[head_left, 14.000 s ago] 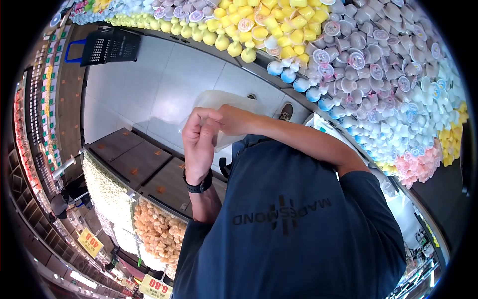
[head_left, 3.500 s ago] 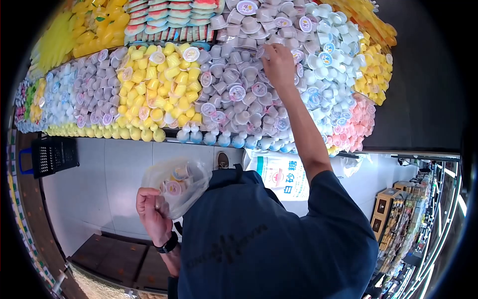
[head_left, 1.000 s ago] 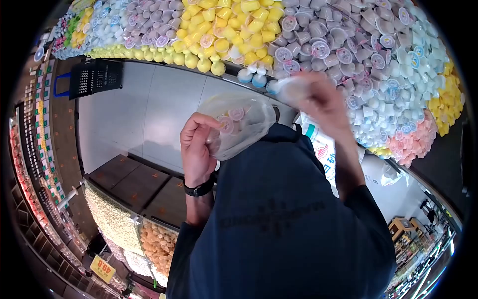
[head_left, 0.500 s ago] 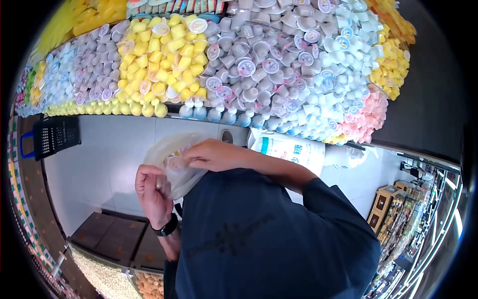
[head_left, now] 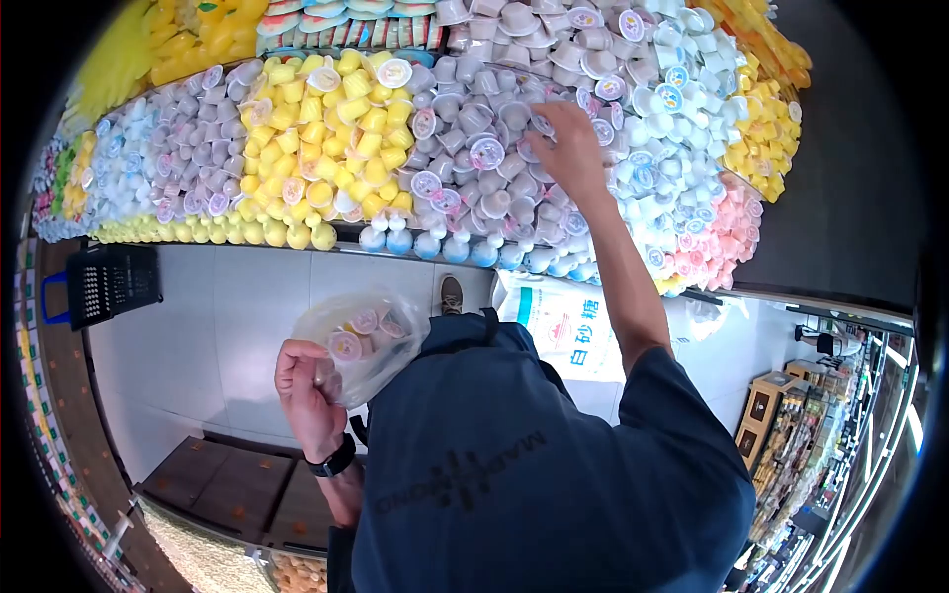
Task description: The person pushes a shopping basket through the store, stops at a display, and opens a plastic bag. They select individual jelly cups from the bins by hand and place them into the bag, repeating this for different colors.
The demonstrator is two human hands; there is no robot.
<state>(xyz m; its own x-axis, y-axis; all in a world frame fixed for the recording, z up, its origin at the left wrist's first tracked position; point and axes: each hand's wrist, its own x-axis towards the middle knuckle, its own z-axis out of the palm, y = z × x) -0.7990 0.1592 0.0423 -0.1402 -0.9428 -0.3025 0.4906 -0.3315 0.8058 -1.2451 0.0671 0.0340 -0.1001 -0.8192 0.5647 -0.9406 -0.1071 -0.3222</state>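
My left hand [head_left: 308,390], with a black band on its wrist, grips the edge of a translucent plastic bag [head_left: 381,371]. Several small lidded cups [head_left: 348,346] show inside the bag. Over the pile of greyish-purple cups [head_left: 484,104], my right hand [head_left: 542,133] is stretched out with thumb and fingers apart. A lidded cup lies between its fingertips; whether they touch it is unclear.
Yellow cups [head_left: 326,128] lie left of the purple ones, pale blue cups [head_left: 647,168] and pink cups [head_left: 727,222] to the right. A white printed sack [head_left: 563,326] and a black basket [head_left: 119,282] stand below the display. Dark boxes [head_left: 222,479] are at lower left.
My right hand has left the bag and moved up and right to the purple cups. The cups in the bag are now more visible. My left hand still holds the bag.
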